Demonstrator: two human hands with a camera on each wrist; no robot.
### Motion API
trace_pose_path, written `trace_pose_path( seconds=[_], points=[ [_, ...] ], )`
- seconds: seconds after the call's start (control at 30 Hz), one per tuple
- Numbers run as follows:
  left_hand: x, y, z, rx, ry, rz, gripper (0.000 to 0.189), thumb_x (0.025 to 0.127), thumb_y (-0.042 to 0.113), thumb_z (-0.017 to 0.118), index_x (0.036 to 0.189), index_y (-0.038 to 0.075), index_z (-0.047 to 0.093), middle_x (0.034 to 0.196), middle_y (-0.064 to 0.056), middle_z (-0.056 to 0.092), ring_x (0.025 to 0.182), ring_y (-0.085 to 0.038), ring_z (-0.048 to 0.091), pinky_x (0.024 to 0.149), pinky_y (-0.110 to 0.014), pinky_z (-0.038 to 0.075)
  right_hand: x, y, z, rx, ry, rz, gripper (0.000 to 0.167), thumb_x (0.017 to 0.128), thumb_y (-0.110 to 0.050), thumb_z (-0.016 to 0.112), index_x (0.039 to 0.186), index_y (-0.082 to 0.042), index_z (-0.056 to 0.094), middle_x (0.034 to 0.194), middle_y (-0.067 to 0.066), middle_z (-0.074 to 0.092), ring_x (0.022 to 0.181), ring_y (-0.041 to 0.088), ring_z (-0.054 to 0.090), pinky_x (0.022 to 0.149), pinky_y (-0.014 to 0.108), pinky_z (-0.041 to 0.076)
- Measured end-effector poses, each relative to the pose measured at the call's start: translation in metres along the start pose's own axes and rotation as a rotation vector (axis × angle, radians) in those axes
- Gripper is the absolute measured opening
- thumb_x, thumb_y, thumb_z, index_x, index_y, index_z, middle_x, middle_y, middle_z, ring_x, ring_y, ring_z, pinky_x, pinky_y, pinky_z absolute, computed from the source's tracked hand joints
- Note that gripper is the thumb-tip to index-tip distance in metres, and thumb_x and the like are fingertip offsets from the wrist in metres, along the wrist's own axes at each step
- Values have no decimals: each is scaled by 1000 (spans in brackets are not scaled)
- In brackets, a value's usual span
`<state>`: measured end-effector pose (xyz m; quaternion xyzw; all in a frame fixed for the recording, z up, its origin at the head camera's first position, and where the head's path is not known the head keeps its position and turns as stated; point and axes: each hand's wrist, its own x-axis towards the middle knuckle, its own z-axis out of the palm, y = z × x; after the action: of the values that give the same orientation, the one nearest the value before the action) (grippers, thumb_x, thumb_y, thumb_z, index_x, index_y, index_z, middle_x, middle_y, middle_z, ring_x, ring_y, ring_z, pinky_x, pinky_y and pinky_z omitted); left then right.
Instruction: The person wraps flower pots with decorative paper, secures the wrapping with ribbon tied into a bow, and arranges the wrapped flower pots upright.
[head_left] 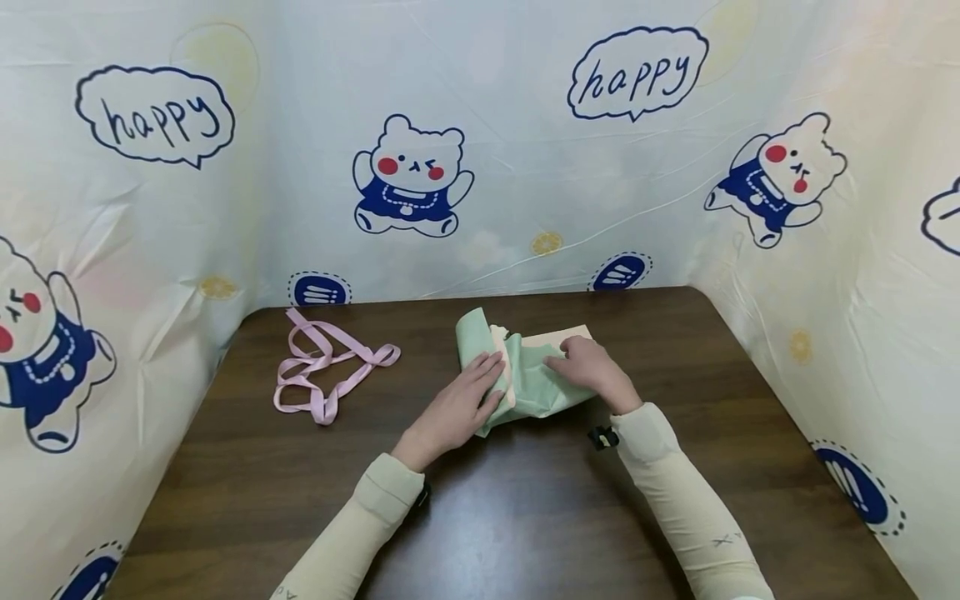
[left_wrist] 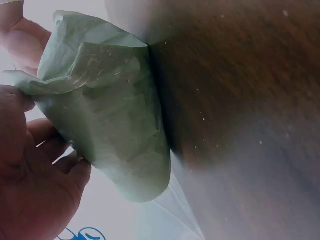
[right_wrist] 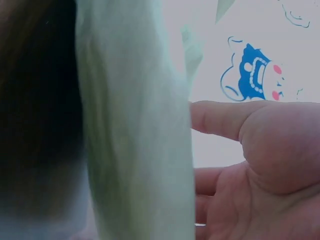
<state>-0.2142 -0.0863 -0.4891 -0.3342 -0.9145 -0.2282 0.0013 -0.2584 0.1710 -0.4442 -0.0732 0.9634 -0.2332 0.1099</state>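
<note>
A bundle of light green wrapping paper [head_left: 546, 379] with a pale peach reverse side lies crumpled and folded on the wooden table. What is inside it is hidden. At the bundle's left part, my left hand [head_left: 457, 408] rests on the fold with its fingers extended. My right hand [head_left: 592, 367] touches the upper right part, near a flat peach flap [head_left: 557, 335]. The left wrist view shows the rounded, closed-looking end of the green paper [left_wrist: 115, 125] beside the left fingers. In the right wrist view, the right thumb [right_wrist: 220, 119] reaches straight to the paper's edge, apart from the fingers.
A loose, looped pink ribbon [head_left: 322, 367] lies on the left of the dark brown table [head_left: 510, 517]. A curtain [head_left: 510, 150] printed with bears and "happy" bubbles encloses the table's back and sides. A small black device [head_left: 602, 437] sits at the right wrist.
</note>
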Motion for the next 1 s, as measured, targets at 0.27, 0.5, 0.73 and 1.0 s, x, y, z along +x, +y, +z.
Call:
trace_pose_path(
  seconds=[0.27,0.5,0.73,1.0],
  points=[
    [-2,-2,0,10,10,8,55,111,33,42,157,5,35,166,-9,30,156,-27,21,125,-37,23,4,15,2,1,-50,85,48,99,-42,60,66,-12,40,62,-2,34,57,14,32,53,28,29],
    [-2,-1,0,-1,21,24,54,111,33,42,157,4,36,165,-10,31,155,-29,23,124,-39,24,3,24,4,-44,-69,158,47,99,-46,56,92,0,62,83,12,58,77,26,55,70,39,48],
    [-1,2,0,25,26,18,54,110,31,43,156,4,38,164,-11,33,154,-30,25,124,-39,26,1,38,-1,59,-88,91,39,94,-33,65,75,-2,50,70,5,44,65,19,43,61,33,40],
    [1,7,-1,44,25,8,54,110,32,44,156,4,39,164,-11,34,154,-31,26,122,-40,29,-9,53,-5,204,-75,122,37,91,-18,74,113,11,69,110,21,68,91,22,58,77,33,50]
  ],
)
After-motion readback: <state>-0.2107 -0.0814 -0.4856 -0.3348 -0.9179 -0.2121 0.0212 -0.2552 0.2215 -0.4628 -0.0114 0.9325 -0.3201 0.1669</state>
